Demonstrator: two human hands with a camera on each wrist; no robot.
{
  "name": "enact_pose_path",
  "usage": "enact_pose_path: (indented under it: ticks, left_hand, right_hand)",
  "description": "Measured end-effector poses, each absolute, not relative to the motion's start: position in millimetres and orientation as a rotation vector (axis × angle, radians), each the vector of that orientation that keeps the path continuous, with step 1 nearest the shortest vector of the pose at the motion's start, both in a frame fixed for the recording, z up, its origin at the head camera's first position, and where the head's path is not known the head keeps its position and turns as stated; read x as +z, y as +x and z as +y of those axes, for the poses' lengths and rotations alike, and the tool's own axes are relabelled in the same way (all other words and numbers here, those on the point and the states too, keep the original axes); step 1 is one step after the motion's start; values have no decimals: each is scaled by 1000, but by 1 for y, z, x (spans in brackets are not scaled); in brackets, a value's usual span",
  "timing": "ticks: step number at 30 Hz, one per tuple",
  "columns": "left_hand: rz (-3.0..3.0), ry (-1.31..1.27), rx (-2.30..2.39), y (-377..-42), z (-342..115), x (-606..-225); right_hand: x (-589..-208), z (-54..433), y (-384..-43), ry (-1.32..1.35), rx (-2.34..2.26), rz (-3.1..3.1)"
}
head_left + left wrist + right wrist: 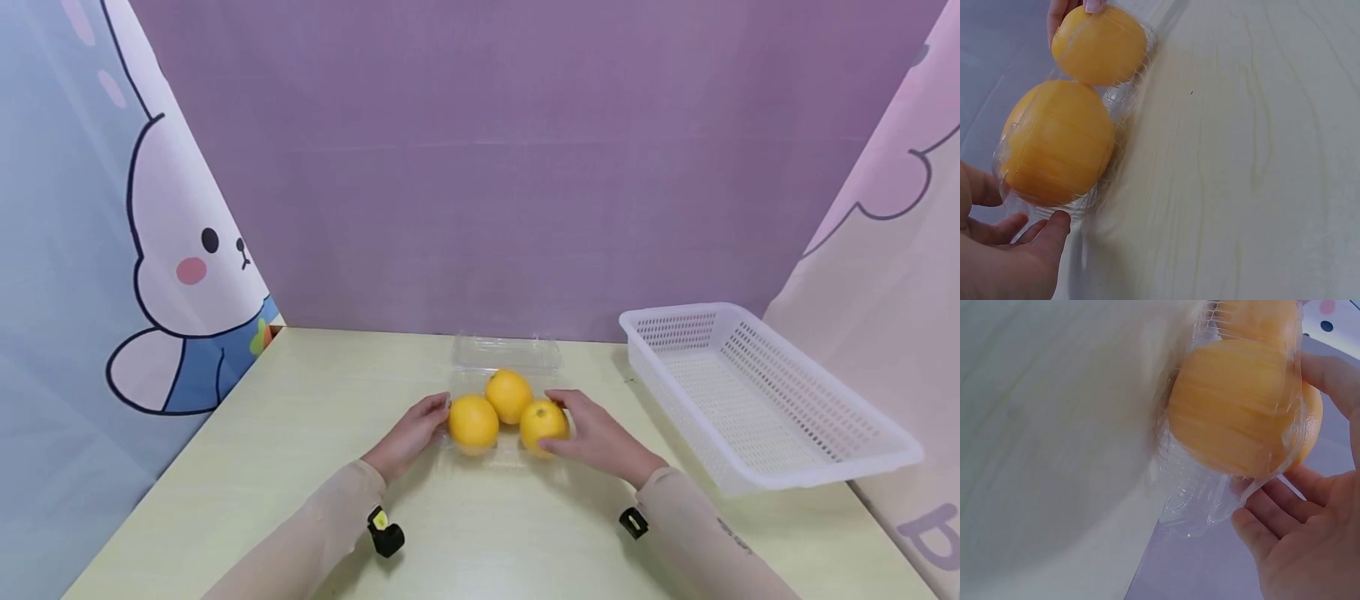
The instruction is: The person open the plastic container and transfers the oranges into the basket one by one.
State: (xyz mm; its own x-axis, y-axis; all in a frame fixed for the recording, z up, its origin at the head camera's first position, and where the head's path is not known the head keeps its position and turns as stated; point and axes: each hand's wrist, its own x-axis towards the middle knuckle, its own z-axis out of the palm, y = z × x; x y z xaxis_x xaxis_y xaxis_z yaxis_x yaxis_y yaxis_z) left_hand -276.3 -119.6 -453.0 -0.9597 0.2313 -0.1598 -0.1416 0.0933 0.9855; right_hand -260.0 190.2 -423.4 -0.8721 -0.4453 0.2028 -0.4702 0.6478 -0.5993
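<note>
A clear plastic clamshell box lies on the table with its lid tipped back towards the purple backdrop. It holds three oranges: a left orange, a back orange and a right orange. At the box's left end, my left hand grips the wall beside the left orange. My right hand holds the right end, thumb and fingers about the right orange. In the right wrist view, the right hand's fingertips touch the clear plastic edge.
A white slotted plastic basket stands on the right side of the pale wooden table. Behind the table hangs a purple backdrop, with cartoon-printed cloths on both sides.
</note>
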Motion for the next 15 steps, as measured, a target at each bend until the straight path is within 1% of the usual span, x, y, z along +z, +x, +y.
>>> enact_pose_path:
  ticks: [15]
  left_hand:
    - [2110,77,1926,-274,-120,-449]
  right_hand:
    - [-416,186,-263,782,801,-2931]
